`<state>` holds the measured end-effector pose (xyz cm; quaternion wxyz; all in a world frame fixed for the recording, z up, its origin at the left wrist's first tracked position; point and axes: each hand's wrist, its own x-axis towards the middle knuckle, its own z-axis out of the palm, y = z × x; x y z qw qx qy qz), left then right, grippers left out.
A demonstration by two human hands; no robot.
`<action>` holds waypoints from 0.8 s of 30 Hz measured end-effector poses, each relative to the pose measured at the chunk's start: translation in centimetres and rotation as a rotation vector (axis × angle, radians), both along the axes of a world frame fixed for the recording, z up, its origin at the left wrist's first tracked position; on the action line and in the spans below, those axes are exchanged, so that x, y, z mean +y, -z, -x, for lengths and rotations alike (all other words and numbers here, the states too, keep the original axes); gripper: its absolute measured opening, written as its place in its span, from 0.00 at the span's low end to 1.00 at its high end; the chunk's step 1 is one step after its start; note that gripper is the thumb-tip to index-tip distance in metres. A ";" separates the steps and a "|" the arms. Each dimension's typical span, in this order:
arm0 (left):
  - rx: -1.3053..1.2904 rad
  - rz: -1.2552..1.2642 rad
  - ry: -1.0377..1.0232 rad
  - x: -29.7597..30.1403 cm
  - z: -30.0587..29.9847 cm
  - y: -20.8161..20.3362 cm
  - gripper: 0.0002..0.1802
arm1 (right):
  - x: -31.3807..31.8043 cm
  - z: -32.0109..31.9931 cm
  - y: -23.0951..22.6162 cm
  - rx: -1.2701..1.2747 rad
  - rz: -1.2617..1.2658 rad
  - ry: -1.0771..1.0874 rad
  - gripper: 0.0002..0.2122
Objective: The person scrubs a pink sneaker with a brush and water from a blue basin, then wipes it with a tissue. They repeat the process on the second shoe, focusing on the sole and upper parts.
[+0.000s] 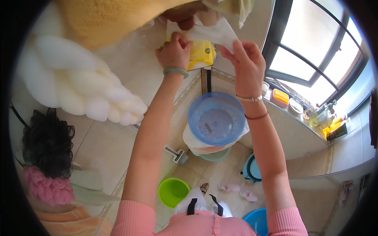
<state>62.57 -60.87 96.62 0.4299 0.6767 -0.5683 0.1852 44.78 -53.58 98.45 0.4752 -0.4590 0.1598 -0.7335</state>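
Both my arms reach up in pink sleeves. My left hand [174,51], with a green bangle at the wrist, pinches the left edge of a white cloth [210,32]. My right hand [245,63], wearing thin bracelets, holds the same cloth at its right edge, so the cloth is stretched between them. Just behind the cloth hangs a yellow object [202,54], partly hidden by it and by my left hand. A yellow towel [106,19] hangs above at the upper left.
A stack of basins topped by a blue one [216,118] stands below my hands. A green basin [173,191], small pink slippers [239,191] and more blue basins lie on the tiled floor. White, black and pink bath puffs hang left. The window ledge [299,118] holds bottles.
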 end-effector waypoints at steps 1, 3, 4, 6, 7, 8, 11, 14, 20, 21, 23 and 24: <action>0.001 0.007 0.020 0.3 -0.4 0.1 0.15 | 0.7 0.5 1.1 -0.033 -0.019 -0.037 0.07; 0.013 0.034 0.068 0.8 -0.4 0.2 0.14 | 1.6 1.9 3.2 -0.098 -0.036 -0.074 0.07; 0.002 0.118 0.114 1.1 -0.2 0.6 0.15 | 1.9 2.5 4.5 -0.134 -0.043 -0.080 0.07; -0.023 0.287 0.204 1.8 0.4 1.3 0.21 | 2.5 3.2 6.0 -0.134 -0.060 -0.079 0.08; -0.109 0.289 0.216 1.8 0.6 1.3 0.26 | 2.3 3.4 6.2 -0.037 -0.107 -0.086 0.10; -0.195 0.287 0.234 2.1 0.8 1.0 0.31 | 2.4 3.6 6.0 0.058 -0.160 -0.087 0.11; -0.372 0.228 0.245 2.7 1.3 -0.6 0.38 | 2.4 2.7 4.5 0.444 -0.223 0.030 0.15; -0.459 0.186 0.243 1.3 0.8 -1.3 0.32 | 2.3 1.2 4.2 0.724 -0.151 0.101 0.18; -0.482 0.100 0.161 -2.1 -1.3 0.2 0.18 | 7.3 -1.0 5.2 0.349 -0.394 -0.232 0.17; -0.476 0.099 0.169 -2.2 -1.5 0.6 0.17 | 8.3 -0.9 5.1 0.223 -0.492 -0.326 0.16; -0.401 0.128 0.214 -2.9 -2.1 0.8 0.16 | 9.7 -0.6 6.2 0.130 -0.494 -0.407 0.16; -0.364 0.141 0.236 -3.1 -2.2 1.0 0.15 | 10.5 -0.6 6.4 0.069 -0.520 -0.447 0.16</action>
